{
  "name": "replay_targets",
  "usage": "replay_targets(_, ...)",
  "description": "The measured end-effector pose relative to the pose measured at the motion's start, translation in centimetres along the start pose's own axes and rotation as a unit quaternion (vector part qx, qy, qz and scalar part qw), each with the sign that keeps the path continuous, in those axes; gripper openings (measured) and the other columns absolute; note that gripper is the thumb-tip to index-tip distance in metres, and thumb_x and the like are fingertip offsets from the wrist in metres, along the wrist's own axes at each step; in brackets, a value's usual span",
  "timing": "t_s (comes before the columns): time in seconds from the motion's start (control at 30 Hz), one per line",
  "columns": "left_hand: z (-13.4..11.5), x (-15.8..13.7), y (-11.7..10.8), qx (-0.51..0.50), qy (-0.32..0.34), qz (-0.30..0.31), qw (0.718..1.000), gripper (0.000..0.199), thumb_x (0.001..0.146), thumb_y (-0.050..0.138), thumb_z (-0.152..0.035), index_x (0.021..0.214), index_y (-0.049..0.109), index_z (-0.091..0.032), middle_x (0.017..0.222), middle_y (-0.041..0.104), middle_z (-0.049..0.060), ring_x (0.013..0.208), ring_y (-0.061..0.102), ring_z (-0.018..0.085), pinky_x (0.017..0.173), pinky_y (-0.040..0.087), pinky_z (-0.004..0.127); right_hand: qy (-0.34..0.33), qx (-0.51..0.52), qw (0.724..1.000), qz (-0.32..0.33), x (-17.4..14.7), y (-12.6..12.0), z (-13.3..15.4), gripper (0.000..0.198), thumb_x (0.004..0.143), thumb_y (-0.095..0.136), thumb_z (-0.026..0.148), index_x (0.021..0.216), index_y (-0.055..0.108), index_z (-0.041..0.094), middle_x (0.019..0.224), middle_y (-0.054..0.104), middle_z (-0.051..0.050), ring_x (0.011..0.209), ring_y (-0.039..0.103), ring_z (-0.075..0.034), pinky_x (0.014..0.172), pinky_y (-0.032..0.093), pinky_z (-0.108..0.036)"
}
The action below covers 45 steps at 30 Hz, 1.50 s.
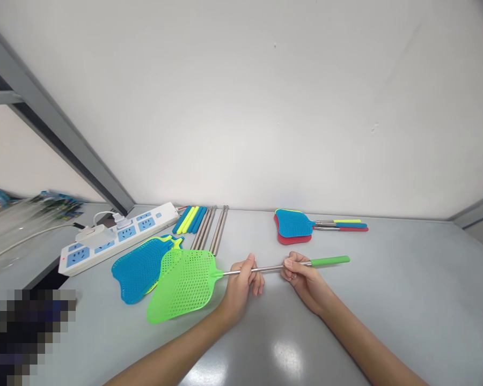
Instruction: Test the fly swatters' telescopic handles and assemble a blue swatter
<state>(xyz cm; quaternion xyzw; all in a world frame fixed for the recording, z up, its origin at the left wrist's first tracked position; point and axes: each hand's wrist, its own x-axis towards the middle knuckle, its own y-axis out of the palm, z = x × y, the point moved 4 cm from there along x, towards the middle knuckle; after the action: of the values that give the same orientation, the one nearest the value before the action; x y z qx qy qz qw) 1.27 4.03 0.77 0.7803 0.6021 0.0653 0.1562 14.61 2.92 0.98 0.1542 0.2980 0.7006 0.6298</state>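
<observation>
Places are given from the white power strip. The green fly swatter is held to its right and on its near side. The left hand is partly closed around the metal shaft toward the mesh end, fingers loosely curled, apparently to steady that end. The right hand pinches the shaft between thumb and fingers just beside the green sleeve, seemingly for finer control. Loose sleeves and metal rods lie in rows right of the strip, presumably sorted by kind. Blue and yellow swatter heads overlap in front of it. Complete swatters are stacked well to its right, probably to separate them from loose parts.
</observation>
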Motion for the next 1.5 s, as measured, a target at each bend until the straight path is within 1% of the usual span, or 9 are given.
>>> replay_targets(0.27,0.0,0.1,-0.1,-0.021,0.005,-0.007,1.0,0.047,0.081,0.035,-0.04,0.039,0.029,-0.02,0.028,0.031,-0.004,0.034,0.039,0.011,0.046,0.032,0.026,-0.008,-0.015,1.0,-0.002,0.1,-0.5,0.5,0.017,0.065,0.063,0.016,0.053,0.05,0.016,0.049,0.039,0.004,0.049,0.034,-0.008,0.05,0.027,-0.024)
replay_targets(0.4,0.1,0.0,-0.1,-0.026,0.004,-0.003,1.0,0.045,0.081,0.038,-0.037,0.04,0.029,-0.019,0.028,0.032,-0.004,0.034,0.039,0.011,0.046,0.031,0.026,-0.01,-0.015,1.0,-0.004,0.1,-0.8,0.9,0.016,0.065,0.063,0.015,0.055,0.051,0.016,0.051,0.04,0.004,0.05,0.035,-0.008,0.051,0.027,-0.024)
replay_targets(0.6,0.1,0.1,-0.1,-0.025,-0.002,0.0,1.0,0.046,0.081,0.038,-0.037,0.04,0.029,-0.019,0.028,0.032,-0.004,0.034,0.04,0.011,0.046,0.031,0.025,-0.012,-0.024,1.0,0.006,0.1,-1.2,1.0,0.015,0.066,0.062,0.014,0.056,0.051,0.016,0.051,0.042,0.003,0.051,0.037,-0.008,0.051,0.027,-0.024)
replay_targets(0.87,0.1,0.3,-0.2,-0.053,0.007,-0.009,0.999,0.047,0.08,0.038,-0.037,0.038,0.028,-0.019,0.026,0.029,-0.004,0.031,0.035,0.01,0.042,0.029,0.024,-0.007,-0.048,0.999,0.024,0.0,-0.8,0.7,0.014,0.07,0.059,0.018,0.059,0.051,0.017,0.051,0.044,0.003,0.052,0.036,-0.009,0.054,0.028,-0.026)
replay_targets(1.0,0.3,0.3,-0.2,-0.052,0.019,-0.002,0.998,0.047,0.081,0.036,-0.037,0.038,0.029,-0.019,0.028,0.031,-0.004,0.032,0.035,0.01,0.042,0.028,0.025,-0.006,-0.062,0.998,0.024,0.0,-0.7,0.6,0.015,0.07,0.059,0.02,0.058,0.051,0.016,0.051,0.043,0.002,0.052,0.035,-0.01,0.054,0.028,-0.027)
replay_targets(1.07,0.4,0.3,-0.2,-0.053,0.023,0.004,0.998,0.048,0.082,0.034,-0.039,0.039,0.03,-0.019,0.028,0.032,-0.003,0.032,0.036,0.01,0.043,0.028,0.025,-0.008,-0.054,0.998,0.03,0.1,-0.7,0.6,0.016,0.072,0.057,0.02,0.058,0.05,0.016,0.05,0.042,0.002,0.051,0.035,-0.01,0.054,0.028,-0.027)
replay_targets(1.17,0.2,0.2,-0.2,-0.074,0.024,0.007,0.997,0.05,0.082,0.026,-0.044,0.039,0.031,-0.019,0.031,0.035,-0.002,0.035,0.037,0.011,0.045,0.028,0.025,-0.011,-0.034,0.998,0.043,0.2,-0.5,0.6,0.016,0.074,0.055,0.019,0.059,0.05,0.016,0.049,0.041,0.003,0.051,0.034,-0.009,0.054,0.027,-0.027)
replay_targets(1.3,0.0,0.0,-0.2,-0.099,0.007,0.011,0.995,0.053,0.081,0.02,-0.049,0.041,0.035,-0.019,0.033,0.038,0.0,0.037,0.038,0.012,0.047,0.028,0.026,-0.004,-0.01,0.999,0.047,0.3,-0.5,0.6,0.016,0.075,0.053,0.018,0.06,0.049,0.017,0.049,0.038,0.003,0.05,0.031,-0.009,0.054,0.026,-0.026)
replay_targets(1.5,-0.1,-0.2,-0.2,-0.111,0.013,0.023,0.993,0.058,0.08,0.013,-0.054,0.041,0.038,-0.019,0.034,0.04,0.001,0.039,0.039,0.014,0.049,0.029,0.028,-0.005,-0.01,0.999,0.049,0.2,-0.5,0.5,0.015,0.075,0.053,0.018,0.06,0.05,0.017,0.05,0.039,0.003,0.051,0.032,-0.01,0.054,0.026,-0.026)
